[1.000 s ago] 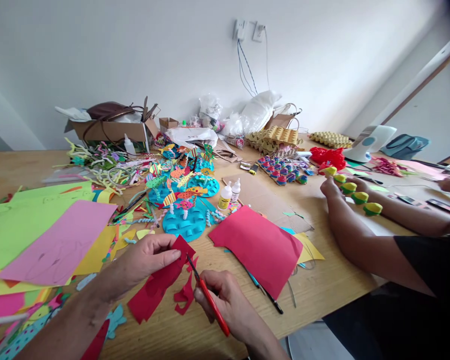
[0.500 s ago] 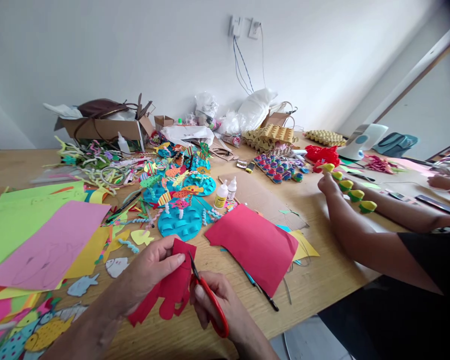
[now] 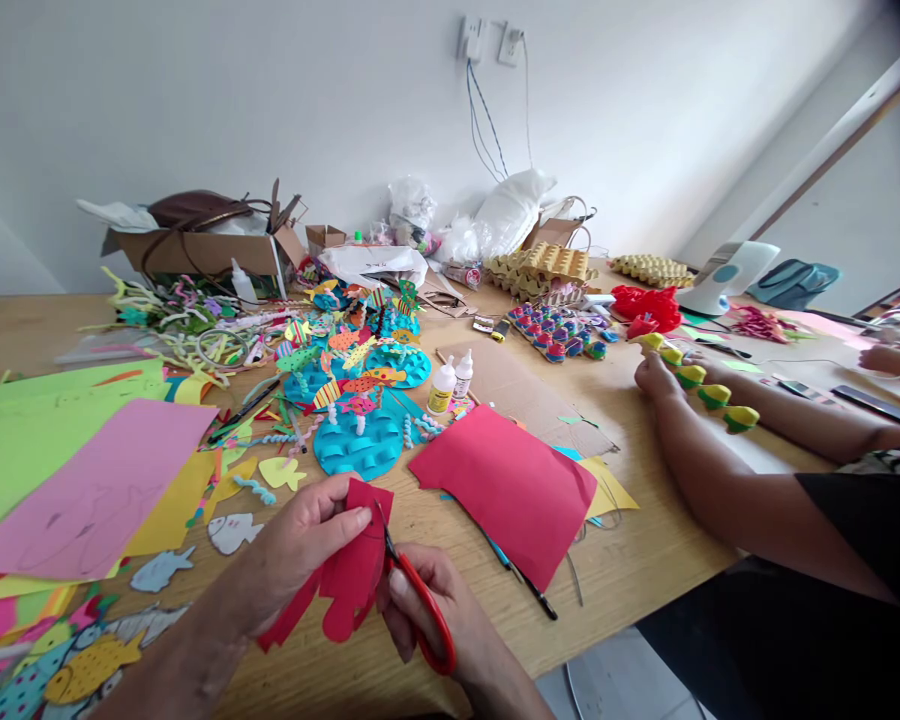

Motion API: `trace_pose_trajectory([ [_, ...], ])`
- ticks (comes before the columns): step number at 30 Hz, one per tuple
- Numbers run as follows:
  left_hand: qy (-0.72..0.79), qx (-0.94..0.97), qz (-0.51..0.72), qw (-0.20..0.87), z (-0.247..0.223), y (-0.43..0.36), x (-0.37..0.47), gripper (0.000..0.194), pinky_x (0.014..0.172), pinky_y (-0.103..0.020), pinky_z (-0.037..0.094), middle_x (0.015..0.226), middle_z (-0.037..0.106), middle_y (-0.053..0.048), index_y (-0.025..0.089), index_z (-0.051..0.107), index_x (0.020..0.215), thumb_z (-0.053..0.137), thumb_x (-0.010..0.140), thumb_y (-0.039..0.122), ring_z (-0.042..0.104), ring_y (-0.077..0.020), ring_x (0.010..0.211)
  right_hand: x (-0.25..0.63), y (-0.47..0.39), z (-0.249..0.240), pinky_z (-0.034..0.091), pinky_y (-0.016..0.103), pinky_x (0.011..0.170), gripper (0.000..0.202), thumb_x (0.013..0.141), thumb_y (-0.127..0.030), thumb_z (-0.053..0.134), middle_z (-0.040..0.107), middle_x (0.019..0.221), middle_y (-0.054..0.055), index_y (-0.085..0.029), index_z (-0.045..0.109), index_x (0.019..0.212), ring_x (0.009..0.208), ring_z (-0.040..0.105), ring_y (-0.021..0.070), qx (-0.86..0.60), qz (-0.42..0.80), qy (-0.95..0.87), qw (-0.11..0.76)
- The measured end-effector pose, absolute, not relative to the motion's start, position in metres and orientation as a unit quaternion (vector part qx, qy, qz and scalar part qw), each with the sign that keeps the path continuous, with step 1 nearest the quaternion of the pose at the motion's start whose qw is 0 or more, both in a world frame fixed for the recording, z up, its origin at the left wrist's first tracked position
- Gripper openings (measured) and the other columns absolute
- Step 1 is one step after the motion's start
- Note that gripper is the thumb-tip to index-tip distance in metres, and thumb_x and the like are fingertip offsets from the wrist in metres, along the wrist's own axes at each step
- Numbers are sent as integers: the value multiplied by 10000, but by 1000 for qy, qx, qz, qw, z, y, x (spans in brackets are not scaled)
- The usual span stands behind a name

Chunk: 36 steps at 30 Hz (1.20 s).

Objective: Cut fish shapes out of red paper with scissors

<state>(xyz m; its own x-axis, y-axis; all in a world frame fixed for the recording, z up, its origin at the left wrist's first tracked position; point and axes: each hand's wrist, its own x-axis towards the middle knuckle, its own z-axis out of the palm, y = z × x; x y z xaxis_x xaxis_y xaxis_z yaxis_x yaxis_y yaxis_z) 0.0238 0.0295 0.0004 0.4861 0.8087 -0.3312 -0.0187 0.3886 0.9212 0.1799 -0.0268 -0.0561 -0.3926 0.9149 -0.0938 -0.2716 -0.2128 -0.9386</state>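
My left hand (image 3: 311, 545) pinches a partly cut piece of red foam sheet (image 3: 351, 570) between thumb and fingers. Strips and a rounded tab hang from its lower edge. In my right hand (image 3: 439, 600) is a pair of red-handled scissors (image 3: 433, 625), its blades pointing up at the right edge of the red piece. A larger red sheet (image 3: 506, 490) lies flat just beyond on the table. Left of my hands are cut-out fish, among them a white fish (image 3: 232, 533), a pale blue fish (image 3: 162, 569) and a yellow fish (image 3: 94, 667).
Blue discs (image 3: 358, 445) bearing colourful fish stand mid-table, beside two glue bottles (image 3: 442, 386). Coloured sheets (image 3: 94, 490) are stacked at left. On the right, a co-worker's hand (image 3: 656, 378) holds a yellow-green egg-carton strip (image 3: 691, 376). Egg trays (image 3: 544, 262) sit near the wall.
The scissors' blades have shifted slightly at the red piece's edge, and the loose strip below has swung a little. My left hand keeps its pinch. The co-worker's strip has barely moved.
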Motion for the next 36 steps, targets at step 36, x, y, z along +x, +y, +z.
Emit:
trace_pose_trajectory([
  [36,422,438,322,725,-3,23,32,194,514,-189,401,642,630,21,179,643,798,671,732,359,508,-99,551,175,-31,-51,217,181,346,604,663,-763,501,410,404,-66,-161,487,607,328,299,47,-403,662,-460,434],
])
